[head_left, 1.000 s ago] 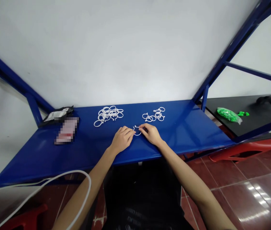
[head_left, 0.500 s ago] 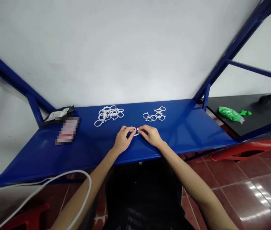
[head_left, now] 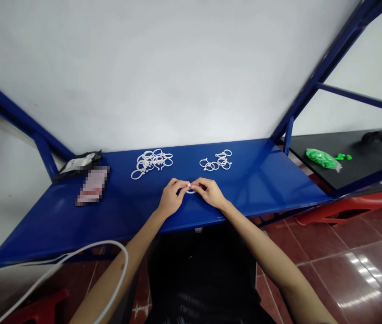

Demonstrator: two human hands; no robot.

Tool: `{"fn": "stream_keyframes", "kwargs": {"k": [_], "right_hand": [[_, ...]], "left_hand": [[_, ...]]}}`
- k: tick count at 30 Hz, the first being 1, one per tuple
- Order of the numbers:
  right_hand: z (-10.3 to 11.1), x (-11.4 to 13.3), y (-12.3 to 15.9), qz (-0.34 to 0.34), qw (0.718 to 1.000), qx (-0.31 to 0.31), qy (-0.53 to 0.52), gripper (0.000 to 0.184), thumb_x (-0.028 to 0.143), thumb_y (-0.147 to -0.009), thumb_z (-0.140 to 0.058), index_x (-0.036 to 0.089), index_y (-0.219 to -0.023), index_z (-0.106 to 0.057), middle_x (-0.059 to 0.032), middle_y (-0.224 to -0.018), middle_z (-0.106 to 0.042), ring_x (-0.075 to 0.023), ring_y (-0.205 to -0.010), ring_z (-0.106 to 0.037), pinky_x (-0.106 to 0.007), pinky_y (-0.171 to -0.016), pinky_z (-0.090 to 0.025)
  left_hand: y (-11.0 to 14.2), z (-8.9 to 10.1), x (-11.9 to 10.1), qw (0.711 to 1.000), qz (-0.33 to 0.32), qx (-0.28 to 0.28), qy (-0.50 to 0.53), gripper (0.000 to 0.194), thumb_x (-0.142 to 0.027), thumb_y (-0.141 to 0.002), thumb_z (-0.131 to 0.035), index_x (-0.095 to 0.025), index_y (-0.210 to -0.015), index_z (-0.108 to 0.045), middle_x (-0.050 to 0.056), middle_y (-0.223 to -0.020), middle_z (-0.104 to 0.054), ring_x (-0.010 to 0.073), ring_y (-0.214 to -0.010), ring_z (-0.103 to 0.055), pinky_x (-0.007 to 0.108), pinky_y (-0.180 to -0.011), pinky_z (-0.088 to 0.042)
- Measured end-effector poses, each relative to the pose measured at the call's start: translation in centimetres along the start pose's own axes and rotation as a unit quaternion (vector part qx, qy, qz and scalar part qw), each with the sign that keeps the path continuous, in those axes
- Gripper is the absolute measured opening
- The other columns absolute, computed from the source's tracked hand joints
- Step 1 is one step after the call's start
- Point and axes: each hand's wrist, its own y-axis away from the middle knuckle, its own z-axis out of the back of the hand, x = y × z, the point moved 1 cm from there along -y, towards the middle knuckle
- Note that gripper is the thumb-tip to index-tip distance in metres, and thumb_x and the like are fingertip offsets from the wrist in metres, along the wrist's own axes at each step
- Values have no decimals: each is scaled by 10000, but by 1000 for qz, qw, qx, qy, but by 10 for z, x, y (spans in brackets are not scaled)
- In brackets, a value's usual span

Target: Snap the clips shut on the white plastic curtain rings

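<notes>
pinching white ring (head_left: 190,192) with curled left hand (head_left: 171,198) and right hand (head_left: 212,193), close together over blue table (head_left: 261,177); can't read lettering (head_left: 193,300) on black clothing (head_left: 199,265).

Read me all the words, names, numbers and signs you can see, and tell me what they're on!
There are none that can be read.
White label on the black plastic package: too small and blurred to read.
Flat pink rectangular item: pixelated, so nothing can be read.
Black cloth garment: faint marks like letters, too blurred to read.
Thin white plastic ring: no writing that I can see.
</notes>
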Motion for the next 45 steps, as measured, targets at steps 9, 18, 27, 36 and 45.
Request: {"fn": "stream_keyframes", "kwargs": {"k": [9, 18, 27, 36, 45], "right_hand": [[1, -4, 0, 58, 997, 33, 33, 169, 306, -984, -603, 217, -921, -733, -35, -902, -746, -173, -829, -692, -274, -775, -510], [-1, -5, 0, 47, 996, -12, 75, 180, 345, -991, -596, 215, -940, -709, -35, -891, -725, -163, -764, -650, -276, -744, -493], [37, -27, -30, 8, 934, -123, 336, 220, 361, -1022, -522, 233, -1025, -701, -94, -1010, -680, -244, -964, -607, -327, -777, -496], [63, -55, -36, 11, 912, -159, 377, 245, 302, -1008, -527, 205, -1116, -724, -127, -1083, -691, -306, -1021, -543, -441, -878, -490], [18, -24, -36, 77, 940, -94, 319, 230, 254, -1014, -497, 230, -1075, -718, -95, -1029, -688, -272, -984, -569, -417, -922, -484]], "left_hand": [[5, -3, 6, 997, -55, 13, -59, 142, -237, -969, -573, -228, -950, -713, 34, -846, -669, 189, -814, -638, 355, -791, -526], [2, -4, -1, 990, -71, 24, -122, 189, -241, -1002, -514, -228, -1084, -684, 46, -977, -741, 209, -899, -634, 372, -838, -499], [-41, 9, 46, 974, -12, 16, -227, 298, -238, -947, -514, -173, -1197, -663, 173, -1182, -673, 359, -1132, -566, 519, -950, -432], [-50, 14, 78, 962, 3, 32, -270, 172, -222, -928, -547, -202, -969, -712, 154, -1169, -655, 384, -1168, -519, 570, -968, -392], [-50, 14, 73, 965, 4, 24, -261, 129, -232, -920, -570, -189, -888, -687, 167, -1152, -651, 396, -1130, -527, 576, -940, -386]]}}
